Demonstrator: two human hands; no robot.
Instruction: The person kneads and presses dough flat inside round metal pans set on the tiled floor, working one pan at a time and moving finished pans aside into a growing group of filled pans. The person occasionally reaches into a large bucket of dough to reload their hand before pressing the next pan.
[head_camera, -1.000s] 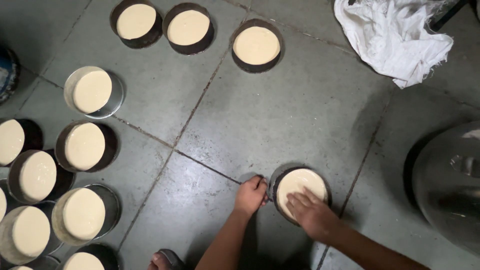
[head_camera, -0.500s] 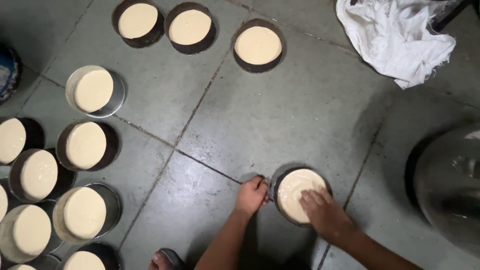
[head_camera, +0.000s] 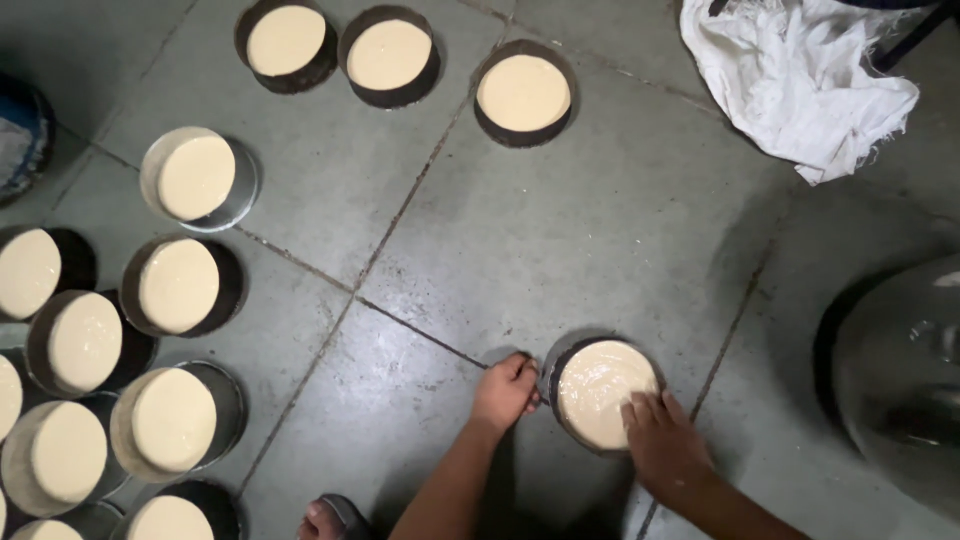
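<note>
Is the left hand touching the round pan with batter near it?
Touching. In the head view the left hand curls against the near pan's left rim with no gap visible, while the right hand lies on the batter.

dull metal tin (head_camera: 556, 362) of smooth, glossy batter (head_camera: 600, 390); matt tiled floor (head_camera: 600, 230); crumpled white cloth (head_camera: 800, 80)

The round tin (head_camera: 603, 392) is dull grey metal, filled with pale cream batter (head_camera: 595, 385). The floor (head_camera: 620, 230) is grey-green tile crossed by dark joints, and the crumpled cloth (head_camera: 800, 75) is white.
</note>
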